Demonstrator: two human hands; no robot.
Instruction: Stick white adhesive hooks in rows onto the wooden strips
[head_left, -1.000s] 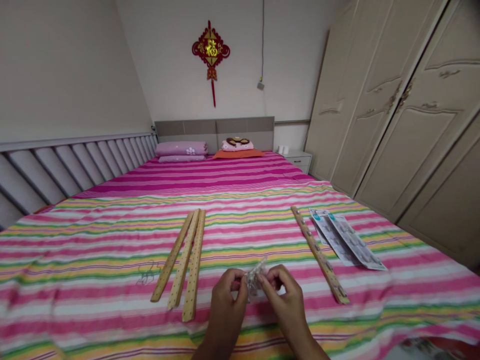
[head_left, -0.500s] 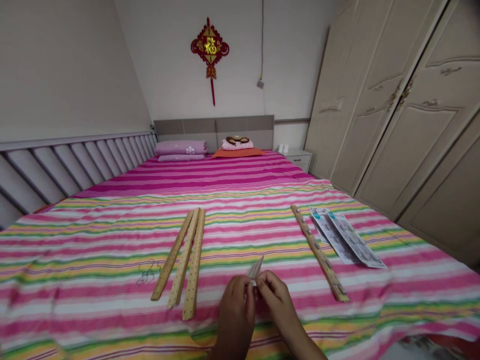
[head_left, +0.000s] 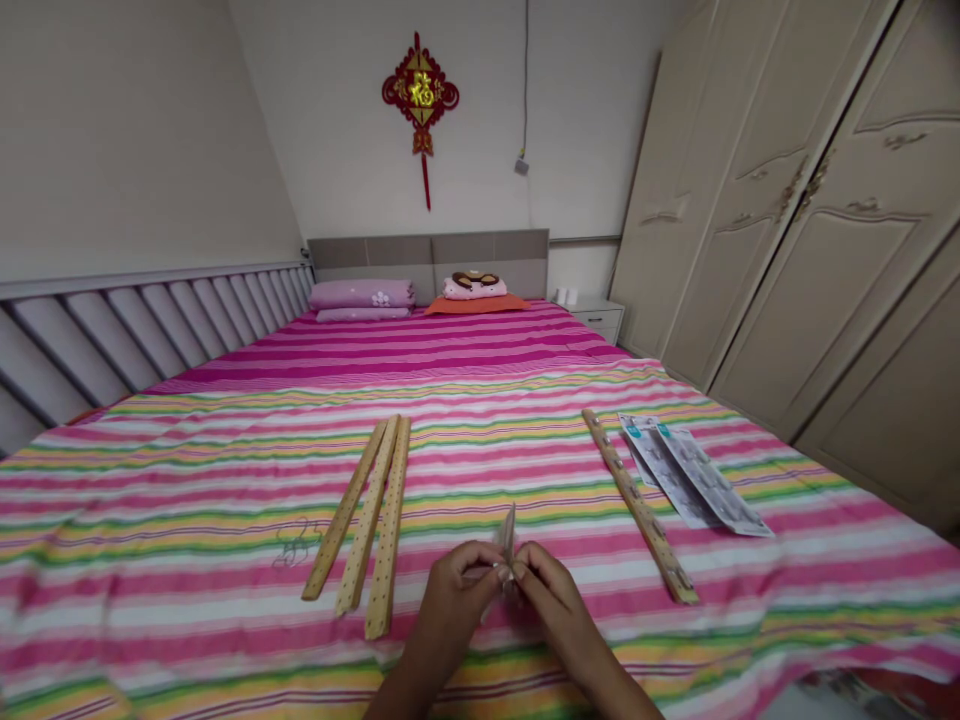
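Left hand [head_left: 459,590] and right hand [head_left: 553,590] close together, fingertips of both pinched on small, thin, see-through packet [head_left: 508,537], held between them above striped bedspread [head_left: 225,630]; contents too small to tell. Left of hands: three holed wooden strips [head_left: 387,540], fanned, far ends close; tangled thin cord [head_left: 295,545] just beside. Right: single strip [head_left: 636,505] bearing metal pieces; overlapping packaging cards [head_left: 709,480] near it. Farther: folded purple bedding [head_left: 360,294], grey headboard [head_left: 495,256], red wall hanging [head_left: 420,92].

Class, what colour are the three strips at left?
The three strips are yellowish tan with dark dots; best in the head view.
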